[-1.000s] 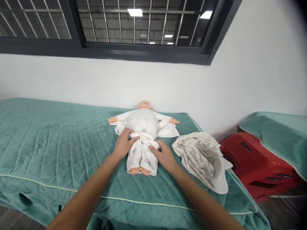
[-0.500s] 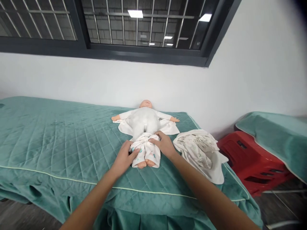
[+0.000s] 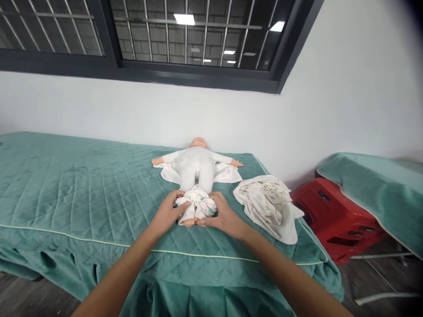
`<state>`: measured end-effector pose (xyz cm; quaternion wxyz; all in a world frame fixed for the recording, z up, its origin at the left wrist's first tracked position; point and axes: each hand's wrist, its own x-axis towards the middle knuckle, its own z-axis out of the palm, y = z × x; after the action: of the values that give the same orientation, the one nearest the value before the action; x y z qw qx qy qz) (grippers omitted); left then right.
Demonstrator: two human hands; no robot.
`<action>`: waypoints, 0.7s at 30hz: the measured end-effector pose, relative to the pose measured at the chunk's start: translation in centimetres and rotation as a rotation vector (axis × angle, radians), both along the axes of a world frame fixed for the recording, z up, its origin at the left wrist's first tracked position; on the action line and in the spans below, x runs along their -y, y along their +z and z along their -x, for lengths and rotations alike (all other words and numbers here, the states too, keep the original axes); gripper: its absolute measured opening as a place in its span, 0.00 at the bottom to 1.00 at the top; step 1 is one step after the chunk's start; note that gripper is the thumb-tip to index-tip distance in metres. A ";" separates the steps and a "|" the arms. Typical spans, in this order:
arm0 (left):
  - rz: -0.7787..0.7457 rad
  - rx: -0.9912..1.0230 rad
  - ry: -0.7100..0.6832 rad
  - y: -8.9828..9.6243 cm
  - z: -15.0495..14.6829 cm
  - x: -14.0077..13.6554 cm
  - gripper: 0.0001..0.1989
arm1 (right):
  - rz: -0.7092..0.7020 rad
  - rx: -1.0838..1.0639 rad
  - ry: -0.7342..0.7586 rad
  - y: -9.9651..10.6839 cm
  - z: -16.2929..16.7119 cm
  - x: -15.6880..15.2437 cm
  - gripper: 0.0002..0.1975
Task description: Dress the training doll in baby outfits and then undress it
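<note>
Doll (image 3: 196,165): baby figure on its back at centre frame, head toward the white wall (image 3: 330,110), arms spread, white top open beneath it. Rests on a teal quilted bed cover (image 3: 82,189).

Patterned trousers (image 3: 195,208): white, small print, bunched low around the doll's ankles, just below centre; two bare feet show at the lower edge.

Left hand (image 3: 167,213): curled against the left side of the bunched trousers, fingers gripping the fabric.

Right hand (image 3: 222,215): curled against the right side of the same bunch, thumb and fingers closed on the cloth near the feet.

Crumpled garment (image 3: 267,204): white, printed lining, lying loose on the cover right of centre, apart from the doll.

Red plastic stool (image 3: 333,220): lower right, on the floor beside the bed.

Second teal cover (image 3: 373,185): far right edge.

Barred window (image 3: 185,35): dark frame, across the top.
</note>
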<state>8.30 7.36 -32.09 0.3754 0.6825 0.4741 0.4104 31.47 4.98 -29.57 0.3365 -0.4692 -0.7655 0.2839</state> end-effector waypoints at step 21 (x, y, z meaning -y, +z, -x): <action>0.284 -0.179 -0.446 11.4 3.5 6.0 0.20 | 0.309 0.139 0.312 9.9 -0.6 3.7 0.17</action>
<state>4.79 1.39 -20.68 0.5051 0.7440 0.3963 0.1853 32.08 1.24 -19.72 0.1594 -0.4094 -0.7976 0.4133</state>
